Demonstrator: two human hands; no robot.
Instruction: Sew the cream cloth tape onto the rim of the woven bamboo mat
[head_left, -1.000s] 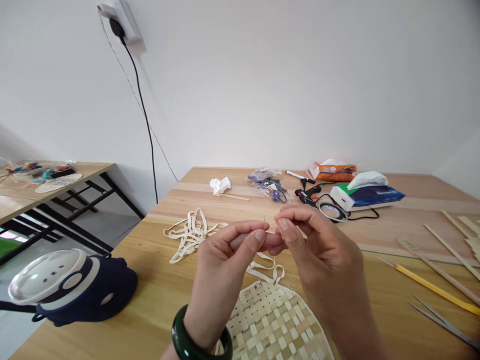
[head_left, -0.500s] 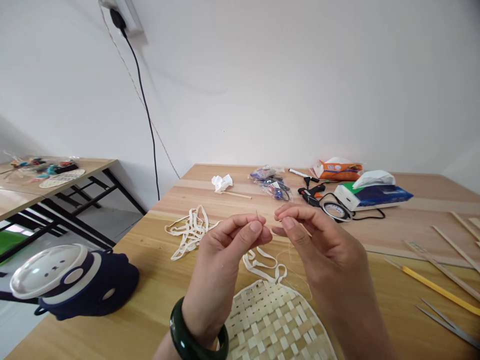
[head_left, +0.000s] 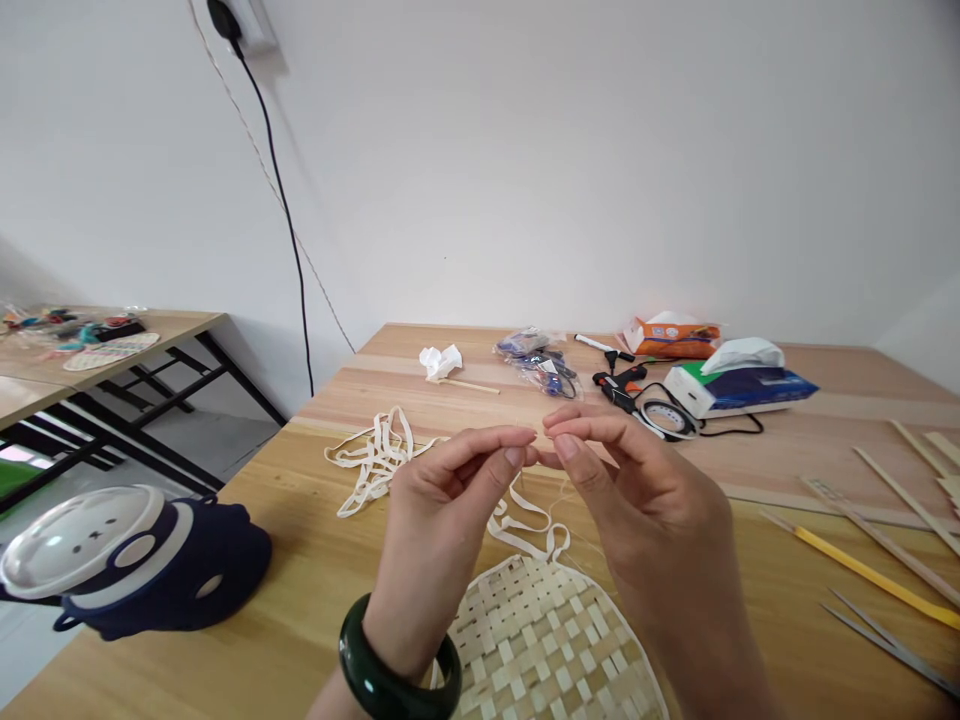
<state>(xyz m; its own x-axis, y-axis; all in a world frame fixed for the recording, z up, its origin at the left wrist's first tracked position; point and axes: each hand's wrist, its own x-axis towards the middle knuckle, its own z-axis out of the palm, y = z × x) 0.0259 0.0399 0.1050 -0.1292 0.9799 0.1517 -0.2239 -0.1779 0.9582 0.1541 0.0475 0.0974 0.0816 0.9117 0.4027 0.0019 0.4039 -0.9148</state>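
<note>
While the left hand (head_left: 461, 490) is pinching closed beside the similarly pinched right hand (head_left: 637, 490), anything between them being too fine to make out, a rounded, pale, white-edged woven-strip mat (head_left: 551, 640) is lying below both grips.

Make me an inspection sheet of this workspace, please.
Surface: wood-grain table, joint line visible at right.
Work things: woven panel with white edging; white fabric strip heaped beyond, to its left.
Clutter: glue gun, slightly open scissors, orange tissue pack, blue tissue pack, navy animal-faced item.
Hands: left hand and right hand raised, fingertips close together; whatever they hold is too fine to tell.
Cables: black wall cable, plugged in; black cord near the glue gun.
Surroundings: white wall; second table at left.
</note>
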